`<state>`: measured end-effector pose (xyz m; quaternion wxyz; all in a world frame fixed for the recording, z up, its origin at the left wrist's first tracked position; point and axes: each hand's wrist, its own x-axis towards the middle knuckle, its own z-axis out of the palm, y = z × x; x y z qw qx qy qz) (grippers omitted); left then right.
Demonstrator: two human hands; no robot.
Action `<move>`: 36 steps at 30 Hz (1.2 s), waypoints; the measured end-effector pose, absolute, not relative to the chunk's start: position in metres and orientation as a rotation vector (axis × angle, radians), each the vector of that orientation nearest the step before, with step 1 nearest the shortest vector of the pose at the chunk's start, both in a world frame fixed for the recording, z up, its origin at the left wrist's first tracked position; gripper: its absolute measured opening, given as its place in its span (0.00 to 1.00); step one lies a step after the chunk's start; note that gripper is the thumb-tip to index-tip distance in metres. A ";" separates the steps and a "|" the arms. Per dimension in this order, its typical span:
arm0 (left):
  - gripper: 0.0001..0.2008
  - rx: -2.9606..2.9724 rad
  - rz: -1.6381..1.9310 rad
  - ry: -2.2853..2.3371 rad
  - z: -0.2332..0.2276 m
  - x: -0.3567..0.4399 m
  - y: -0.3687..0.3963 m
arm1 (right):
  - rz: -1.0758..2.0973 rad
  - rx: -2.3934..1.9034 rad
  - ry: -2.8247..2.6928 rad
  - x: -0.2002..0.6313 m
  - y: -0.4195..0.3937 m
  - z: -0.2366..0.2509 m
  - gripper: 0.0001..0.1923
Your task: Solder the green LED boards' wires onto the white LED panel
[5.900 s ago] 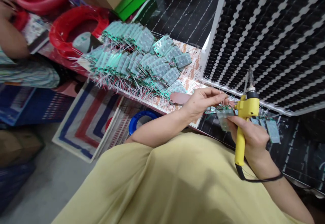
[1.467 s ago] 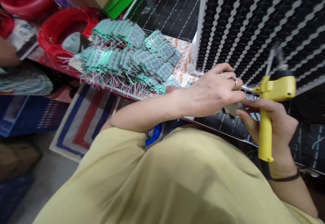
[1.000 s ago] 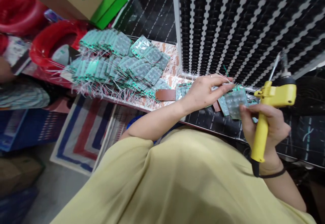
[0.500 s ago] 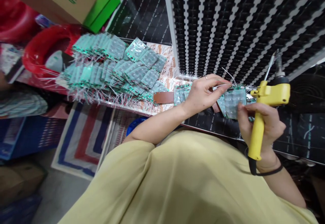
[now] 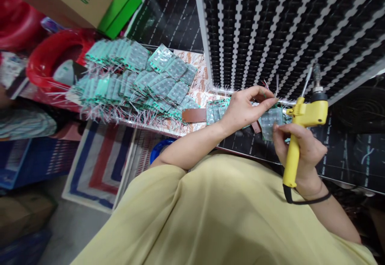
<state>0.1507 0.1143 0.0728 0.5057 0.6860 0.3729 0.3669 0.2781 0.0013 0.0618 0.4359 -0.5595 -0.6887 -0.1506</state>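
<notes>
Right of centre in the frame, the right hand (image 5: 300, 152) wraps its fingers shut around the yellow plastic handle of a soldering gun (image 5: 296, 136), while its thumb presses a small pale-green square LED board (image 5: 271, 117). The left hand (image 5: 245, 108) pinches thin white wires (image 5: 272, 90) at the board's upper edge between closed fingertips. A heap of similar green boards (image 5: 135, 78) lies at upper left.

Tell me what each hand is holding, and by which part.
The right hand grips the yellow soldering gun by its handle and steadies the small green board by its lower edge. The left hand pinches the board's thin wires.
</notes>
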 end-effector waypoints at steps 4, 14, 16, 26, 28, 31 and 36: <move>0.11 1.459 0.881 0.873 0.066 0.155 0.114 | -0.387 -1.389 -1.713 0.279 0.001 0.062 0.09; 0.21 1.267 1.047 0.674 0.056 0.155 0.119 | -0.387 -1.396 -1.669 0.280 -0.003 0.061 0.10; 0.20 1.192 1.029 0.694 0.056 0.153 0.121 | -0.383 -1.388 -1.667 0.279 -0.003 0.062 0.11; 0.10 0.910 0.812 0.636 0.066 0.150 0.116 | -0.398 -1.351 -1.717 0.275 -0.001 0.061 0.10; 0.09 0.889 0.813 0.642 0.067 0.151 0.115 | -0.403 -1.347 -1.764 0.274 0.000 0.058 0.10; 0.11 0.885 0.793 0.682 0.067 0.147 0.114 | -0.406 -1.338 -1.853 0.279 -0.001 0.055 0.09; 0.21 1.132 0.773 0.706 0.067 0.134 0.107 | -0.291 -1.335 -1.830 0.294 0.003 0.064 0.21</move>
